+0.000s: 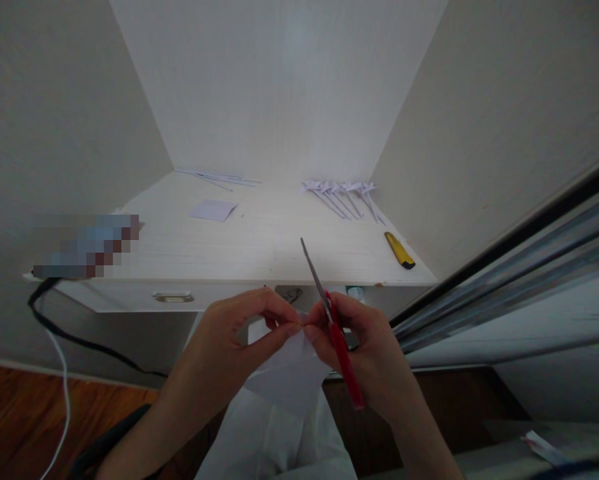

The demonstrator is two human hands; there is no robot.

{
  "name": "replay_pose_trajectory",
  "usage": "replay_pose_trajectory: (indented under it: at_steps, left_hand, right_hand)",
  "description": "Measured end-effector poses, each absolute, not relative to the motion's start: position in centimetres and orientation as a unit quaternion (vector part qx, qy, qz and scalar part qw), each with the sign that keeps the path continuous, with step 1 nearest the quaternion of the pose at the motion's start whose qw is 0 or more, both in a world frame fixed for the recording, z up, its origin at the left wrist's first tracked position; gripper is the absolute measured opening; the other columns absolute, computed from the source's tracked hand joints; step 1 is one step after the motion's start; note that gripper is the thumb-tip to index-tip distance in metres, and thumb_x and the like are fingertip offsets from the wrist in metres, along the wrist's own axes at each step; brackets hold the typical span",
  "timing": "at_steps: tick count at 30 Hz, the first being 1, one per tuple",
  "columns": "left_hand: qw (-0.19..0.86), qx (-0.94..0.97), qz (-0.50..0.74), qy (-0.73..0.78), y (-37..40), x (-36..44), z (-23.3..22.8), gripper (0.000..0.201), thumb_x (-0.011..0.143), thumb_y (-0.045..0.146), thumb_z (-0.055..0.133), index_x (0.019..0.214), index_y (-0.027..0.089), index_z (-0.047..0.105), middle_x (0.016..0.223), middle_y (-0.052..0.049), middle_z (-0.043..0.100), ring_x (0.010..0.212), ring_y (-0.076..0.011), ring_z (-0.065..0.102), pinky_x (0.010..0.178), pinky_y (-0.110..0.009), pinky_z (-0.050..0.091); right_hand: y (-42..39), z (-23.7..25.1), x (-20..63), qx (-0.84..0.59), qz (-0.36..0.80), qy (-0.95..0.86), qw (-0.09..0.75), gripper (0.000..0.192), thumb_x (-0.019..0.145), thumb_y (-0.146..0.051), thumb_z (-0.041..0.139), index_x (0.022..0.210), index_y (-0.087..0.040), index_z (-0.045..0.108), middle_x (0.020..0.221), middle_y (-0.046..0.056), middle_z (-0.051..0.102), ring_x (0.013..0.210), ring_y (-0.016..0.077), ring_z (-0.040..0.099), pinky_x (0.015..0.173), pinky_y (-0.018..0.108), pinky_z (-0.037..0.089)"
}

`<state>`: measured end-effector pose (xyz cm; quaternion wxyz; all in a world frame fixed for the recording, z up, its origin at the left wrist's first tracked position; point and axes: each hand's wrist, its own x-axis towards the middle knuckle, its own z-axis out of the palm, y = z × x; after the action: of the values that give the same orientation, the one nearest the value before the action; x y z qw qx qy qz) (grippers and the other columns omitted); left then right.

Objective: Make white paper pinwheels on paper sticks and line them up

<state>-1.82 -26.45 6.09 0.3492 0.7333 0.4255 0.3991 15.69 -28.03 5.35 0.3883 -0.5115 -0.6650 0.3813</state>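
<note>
Cables, one black (79, 340) and one white (62, 400), hang off the far-left edge of the white desk (259, 247), under a blurred-out patch. Next along, small square paper sheet (213, 210) lies flat on desk, with thin paper strips (219, 177) behind it near the back wall. Drawer handle (173, 297) on desk front below.

Left hand (234, 340) held in front of desk edge, above the lap, thumb and fingertips pinched shut on the top edge of a white paper piece (289, 373). Paper hangs down between both hands, well clear of desk.

Right hand (364, 347) touches the same paper edge with its fingertips, meeting the left fingertips, while its fingers are curled around red-handled scissors (332, 323). Scissor blades closed together, pointing up and away toward desk; red handle runs down across the palm.

Further right on desk: row of folded paper pieces with sticks (339, 195) near back wall, then yellow utility knife (399, 251) by the right edge.
</note>
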Motion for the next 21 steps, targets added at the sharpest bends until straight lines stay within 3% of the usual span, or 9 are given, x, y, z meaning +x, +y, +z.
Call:
replay_pose_trajectory:
  at_steps: [11,17,21]
  left_hand:
    - [0.356,0.701,0.437,0.436,-26.7,-1.1,5.5,0.008,0.078,0.015,0.062,0.072,0.019,0.066,0.070,0.000,0.068,0.069,-0.0141,0.062,0.067,-0.025,0.049]
    - [0.287,0.709,0.466,0.445,-27.1,-0.4,5.4,0.010,0.079,0.013,0.061,0.072,0.019,0.065,0.071,0.001,0.067,0.068,-0.0136,0.061,0.066,-0.025,0.049]
    - [0.250,0.715,0.484,0.438,-27.2,-0.2,5.5,0.012,0.078,0.009,0.060,0.073,0.019,0.063,0.071,0.001,0.066,0.069,-0.0124,0.059,0.066,-0.023,0.047]
  right_hand:
    - [-28.4,5.0,15.0,-0.527,0.301,-0.655,0.449,0.009,0.071,-0.013,0.059,0.070,-0.019,0.053,0.063,-0.003,0.055,0.056,0.0114,0.048,0.052,0.023,0.037]
    - [-28.7,4.7,14.2,-0.552,0.219,-0.647,0.478,0.012,0.068,-0.010,0.058,0.071,-0.020,0.052,0.062,-0.003,0.055,0.055,0.0118,0.047,0.051,0.023,0.036]
    - [-28.7,5.0,13.9,-0.561,0.245,-0.612,0.501,0.009,0.071,-0.015,0.059,0.070,-0.020,0.052,0.062,-0.002,0.054,0.056,0.0123,0.048,0.052,0.024,0.037]
